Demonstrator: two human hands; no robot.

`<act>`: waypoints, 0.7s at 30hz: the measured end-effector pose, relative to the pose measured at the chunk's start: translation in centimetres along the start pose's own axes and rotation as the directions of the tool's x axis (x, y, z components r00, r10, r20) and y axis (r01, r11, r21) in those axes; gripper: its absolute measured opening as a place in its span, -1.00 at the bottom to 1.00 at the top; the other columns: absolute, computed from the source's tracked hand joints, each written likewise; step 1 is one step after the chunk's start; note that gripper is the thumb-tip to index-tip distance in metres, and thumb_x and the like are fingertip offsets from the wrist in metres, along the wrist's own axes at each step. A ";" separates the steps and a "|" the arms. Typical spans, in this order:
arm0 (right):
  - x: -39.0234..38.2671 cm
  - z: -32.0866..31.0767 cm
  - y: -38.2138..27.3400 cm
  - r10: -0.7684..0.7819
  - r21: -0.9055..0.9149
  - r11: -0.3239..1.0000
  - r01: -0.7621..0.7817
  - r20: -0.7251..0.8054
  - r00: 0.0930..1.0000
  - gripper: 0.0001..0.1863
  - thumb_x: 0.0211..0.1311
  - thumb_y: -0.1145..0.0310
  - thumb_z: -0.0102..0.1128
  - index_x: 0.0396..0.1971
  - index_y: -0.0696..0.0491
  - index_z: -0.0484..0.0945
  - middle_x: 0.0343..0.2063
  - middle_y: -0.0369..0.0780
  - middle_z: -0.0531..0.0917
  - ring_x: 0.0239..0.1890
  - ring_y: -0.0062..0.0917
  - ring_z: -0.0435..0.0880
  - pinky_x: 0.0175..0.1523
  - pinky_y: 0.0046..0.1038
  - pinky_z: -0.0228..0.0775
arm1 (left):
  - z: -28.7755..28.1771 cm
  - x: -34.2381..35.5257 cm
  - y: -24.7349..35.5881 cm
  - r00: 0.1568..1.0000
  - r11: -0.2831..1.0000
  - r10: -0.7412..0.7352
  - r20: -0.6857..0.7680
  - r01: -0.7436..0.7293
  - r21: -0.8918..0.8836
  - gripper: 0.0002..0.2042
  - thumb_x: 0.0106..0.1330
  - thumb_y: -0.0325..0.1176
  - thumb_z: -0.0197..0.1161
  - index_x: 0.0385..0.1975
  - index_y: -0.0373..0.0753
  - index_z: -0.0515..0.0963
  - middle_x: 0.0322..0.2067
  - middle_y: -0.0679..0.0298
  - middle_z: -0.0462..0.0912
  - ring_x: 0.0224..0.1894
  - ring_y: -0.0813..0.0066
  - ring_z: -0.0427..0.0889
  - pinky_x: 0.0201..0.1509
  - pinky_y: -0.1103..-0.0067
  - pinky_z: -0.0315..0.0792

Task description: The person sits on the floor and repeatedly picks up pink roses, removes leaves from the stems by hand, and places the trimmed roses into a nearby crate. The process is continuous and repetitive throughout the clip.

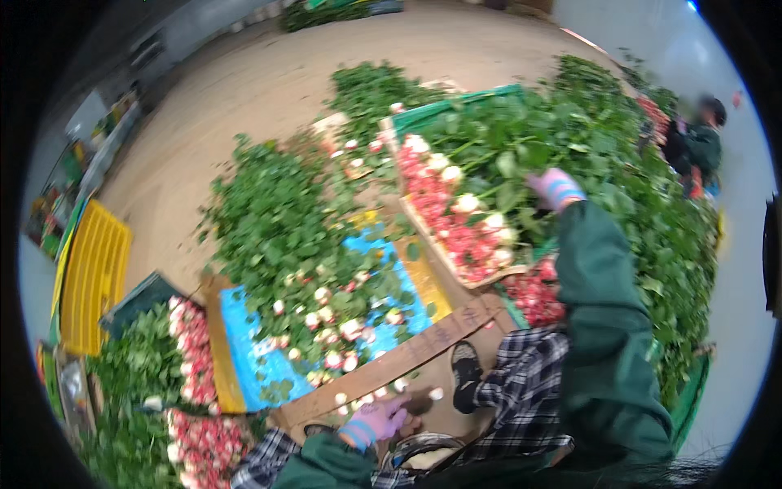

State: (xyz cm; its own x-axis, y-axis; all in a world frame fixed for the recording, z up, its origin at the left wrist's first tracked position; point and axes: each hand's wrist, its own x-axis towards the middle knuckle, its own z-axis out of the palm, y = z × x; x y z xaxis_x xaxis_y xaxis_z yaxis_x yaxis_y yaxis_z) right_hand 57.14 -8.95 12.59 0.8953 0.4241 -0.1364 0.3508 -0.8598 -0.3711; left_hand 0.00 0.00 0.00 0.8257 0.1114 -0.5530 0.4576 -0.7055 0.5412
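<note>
My right hand (558,187), in a lilac glove with pale blue stripes, reaches into the leafy stems of a rose bundle (521,147). Leaves and blur hide its fingertips, so what it holds does not show. The bundle's cream blooms (467,204) lie beside pink and red rose heads (436,204) at the edge of a green-lined crate (456,102). Low in front of my body is my left hand (375,421), gloved alike. Its fingers are stretched out and apart above the floor, with no flower visible in them.
Cut roses and leaves (277,212) heap on a blue and yellow sheet (244,342) behind a cardboard edge (383,363). More rose bundles (191,350) lie at left, near a yellow crate (94,277). Loose heads dot the floor by my shoe (466,375). Another person (702,147) is at far right.
</note>
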 end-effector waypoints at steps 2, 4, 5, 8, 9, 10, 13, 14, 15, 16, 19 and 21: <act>-8.5 -3.1 -8.6 -0.053 -0.265 0.963 0.042 -0.032 0.998 -0.45 0.16 -0.10 0.08 -0.18 0.11 0.64 -0.13 0.01 0.64 -0.05 -0.12 0.61 0.03 -0.18 0.45 | -0.8 -2.6 -2.7 0.983 0.997 -0.081 -0.164 0.079 -0.018 -0.56 0.34 -0.03 -0.07 0.17 0.02 0.40 -0.10 -0.02 0.60 -0.09 0.02 0.60 0.02 0.22 0.45; -14.8 -6.2 -8.9 -0.221 -0.453 0.881 0.135 -0.143 0.965 -0.43 0.21 -0.07 0.07 -0.04 0.14 0.54 -0.11 0.02 0.62 -0.03 -0.13 0.59 0.04 -0.16 0.43 | 3.4 1.5 -1.0 0.987 0.973 -0.139 -0.083 0.121 -0.199 -0.60 0.36 0.00 -0.09 0.09 0.02 0.43 -0.23 0.04 0.64 -0.14 0.00 0.61 -0.07 0.21 0.47; -17.0 -4.1 -9.6 -0.466 -0.403 0.848 0.343 -0.260 0.846 -0.45 0.22 -0.03 0.08 0.01 0.12 0.49 -0.17 0.03 0.64 -0.09 -0.11 0.61 -0.01 -0.15 0.44 | 0.6 1.9 -2.5 0.978 0.953 -0.209 0.007 0.205 -0.224 -0.61 0.35 0.03 -0.08 0.02 0.00 0.46 -0.16 0.05 0.63 -0.09 0.00 0.60 -0.04 0.21 0.46; -26.4 0.1 -16.7 -0.478 -0.236 0.846 0.479 0.062 0.876 -0.49 0.21 0.04 0.13 0.07 0.03 0.47 -0.42 -0.02 0.66 -0.29 -0.16 0.67 -0.15 -0.19 0.48 | 0.9 1.9 -8.7 0.897 0.900 -0.417 -0.147 0.385 -0.204 -0.60 0.32 0.02 -0.05 0.02 -0.01 0.48 -0.15 0.03 0.63 -0.08 0.01 0.60 0.01 0.24 0.46; -28.4 1.7 -17.4 -0.546 -0.112 0.821 0.559 0.131 0.828 -0.52 0.21 0.05 0.13 0.04 0.03 0.50 -0.48 -0.01 0.65 -0.35 -0.14 0.67 -0.20 -0.20 0.49 | 0.6 2.2 -10.0 0.849 0.855 -0.498 -0.179 0.444 -0.269 -0.59 0.31 0.01 -0.06 0.02 -0.04 0.48 -0.13 0.01 0.63 -0.07 0.02 0.60 0.04 0.25 0.45; -29.3 3.6 -16.8 -0.672 0.086 0.741 0.666 0.114 0.732 -0.52 0.22 0.03 0.12 0.02 0.02 0.52 -0.53 -0.02 0.64 -0.41 -0.13 0.66 -0.27 -0.21 0.49 | 0.4 3.5 -11.6 0.823 0.833 -0.536 -0.189 0.479 -0.276 -0.58 0.31 0.03 -0.06 0.00 -0.06 0.51 -0.12 0.01 0.63 -0.05 0.02 0.60 0.05 0.26 0.44; -30.2 8.5 -16.2 -0.746 -0.054 0.596 0.801 0.332 0.578 -0.67 0.29 0.07 0.03 -0.33 0.04 0.56 -0.63 -0.05 0.59 -0.52 -0.18 0.62 -0.42 -0.18 0.39 | -1.9 4.3 -15.1 0.673 0.734 -0.677 -0.298 0.595 -0.327 -0.56 0.28 0.06 -0.04 -0.09 -0.13 0.57 -0.09 0.00 0.61 -0.02 0.00 0.58 0.09 0.28 0.43; -30.4 9.1 -16.8 -0.739 -0.066 0.549 0.833 0.426 0.521 -0.71 0.29 0.11 0.03 -0.30 0.03 0.55 -0.62 -0.07 0.59 -0.51 -0.19 0.62 -0.43 -0.17 0.37 | -2.6 3.5 -18.1 0.571 0.643 -0.766 -0.297 0.694 -0.324 -0.56 0.33 0.03 -0.13 -0.11 -0.13 0.56 -0.12 0.01 0.63 -0.08 0.05 0.62 0.00 0.27 0.47; -30.4 9.7 -17.0 -0.712 -0.095 0.493 0.865 0.528 0.464 -0.74 0.28 0.15 0.03 -0.27 0.02 0.55 -0.62 -0.09 0.58 -0.50 -0.20 0.62 -0.44 -0.16 0.36 | -1.6 3.5 -21.0 0.451 0.611 -0.782 -0.430 0.689 -0.389 -0.57 0.31 0.04 -0.12 -0.18 -0.13 0.57 -0.18 0.00 0.65 -0.11 0.01 0.63 -0.01 0.27 0.48; -30.2 11.1 -15.8 -0.797 -0.069 0.386 0.920 0.477 0.370 -0.75 0.27 0.17 0.04 -0.24 0.02 0.54 -0.61 -0.10 0.58 -0.50 -0.20 0.61 -0.45 -0.16 0.34 | -0.9 3.4 -24.1 0.424 0.566 -0.820 -0.386 0.702 -0.432 -0.57 0.29 0.03 -0.07 -0.17 -0.17 0.56 -0.20 -0.02 0.65 -0.14 -0.01 0.63 0.00 0.27 0.48; -29.2 10.7 -17.8 -0.738 0.001 0.460 0.888 0.557 0.382 -0.68 0.24 0.17 0.06 -0.11 0.02 0.49 -0.57 -0.09 0.60 -0.48 -0.17 0.61 -0.43 -0.19 0.35 | -3.0 4.8 -28.3 0.207 0.580 -0.735 -0.646 0.686 -0.440 -0.65 0.24 -0.08 0.05 -0.21 -0.24 0.55 -0.34 -0.04 0.65 -0.30 -0.02 0.64 -0.20 0.20 0.47; -28.3 11.5 -20.0 -0.622 0.010 0.540 0.841 0.679 0.391 -0.63 0.24 0.13 0.06 -0.04 0.02 0.47 -0.55 -0.08 0.61 -0.48 -0.16 0.61 -0.41 -0.19 0.37 | -4.8 4.9 -31.6 0.116 0.475 -0.784 -0.609 0.744 -0.470 -0.63 0.23 -0.07 0.08 -0.16 -0.24 0.54 -0.32 -0.01 0.64 -0.30 0.00 0.63 -0.21 0.20 0.47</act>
State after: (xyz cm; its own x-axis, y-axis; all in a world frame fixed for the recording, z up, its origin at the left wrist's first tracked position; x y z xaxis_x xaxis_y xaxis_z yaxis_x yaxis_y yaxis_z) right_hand 21.60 -0.48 13.27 -0.0542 0.8933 -0.4462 0.9401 -0.1049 -0.3243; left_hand -8.82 26.15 -16.78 -0.0622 0.9928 -0.1028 0.9867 0.0766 0.1435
